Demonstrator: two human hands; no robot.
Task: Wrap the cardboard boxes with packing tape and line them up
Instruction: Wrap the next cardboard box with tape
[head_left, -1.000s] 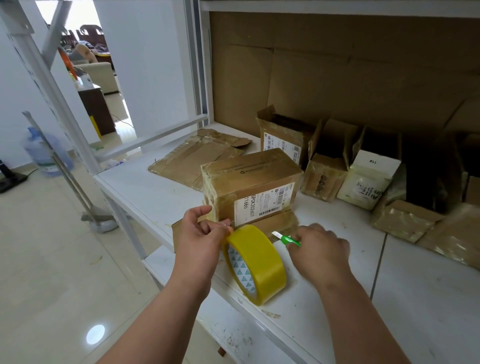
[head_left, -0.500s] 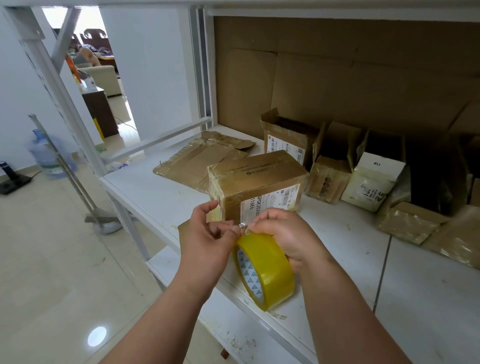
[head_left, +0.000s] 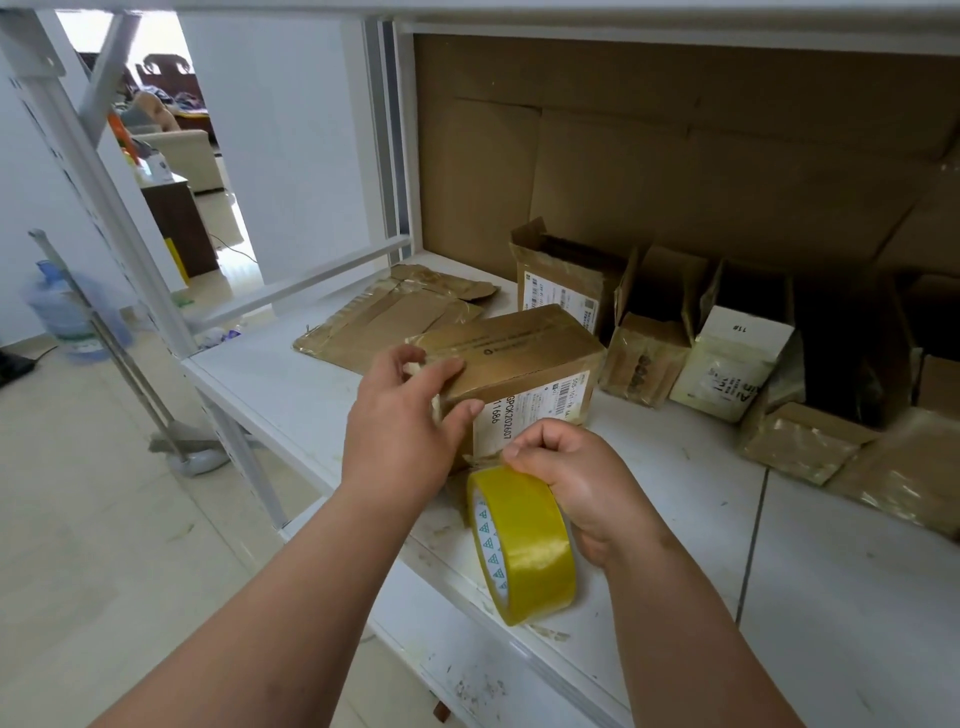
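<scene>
So my left hand (head_left: 410, 415) has jumped off the roll and now presses the tape end onto the box (head_left: 524, 364) corner, fingers flat. Right hand (head_left: 563, 470) grips the yellow tape roll (head_left: 524, 545) on the shelf (head_left: 831, 597), so wrapping's finally underway.

Glossy yellow plastic tape roll (head_left: 524, 540); matt brown cardboard box (head_left: 511, 364) — shiny taped seams; scuffed white-painted shelf (head_left: 831, 571).

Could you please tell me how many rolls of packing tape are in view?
1: the yellow tape roll stands on edge at the shelf's front, gripped by the right hand.
</scene>
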